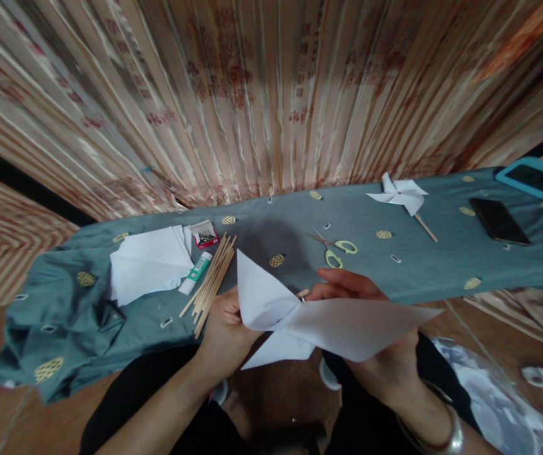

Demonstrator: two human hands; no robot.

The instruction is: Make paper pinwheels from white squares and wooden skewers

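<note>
A white folded paper pinwheel [338,325] is up in front of me, above the near edge of the table. My left hand [228,319] grips it from the left, with most of its fingers hidden behind a paper blade. Wrapped around its right side from behind, my right hand [352,284] has fingertips close to the pinwheel's centre. The light end of a wooden stick [304,293] peeks out by those fingertips. Scissors [335,245] with light green handles lie slightly apart on the table beyond my right hand. Several wooden sticks [212,278] lie bundled beside my left hand.
A green patterned cloth [271,227] covers the narrow table. On the left are a stack of white paper [151,262], a glue stick [196,273] and a small red box [204,234] of metal pieces. Rightward lie another pinwheel [401,193], a phone [499,221] and a blue-framed tablet [534,175].
</note>
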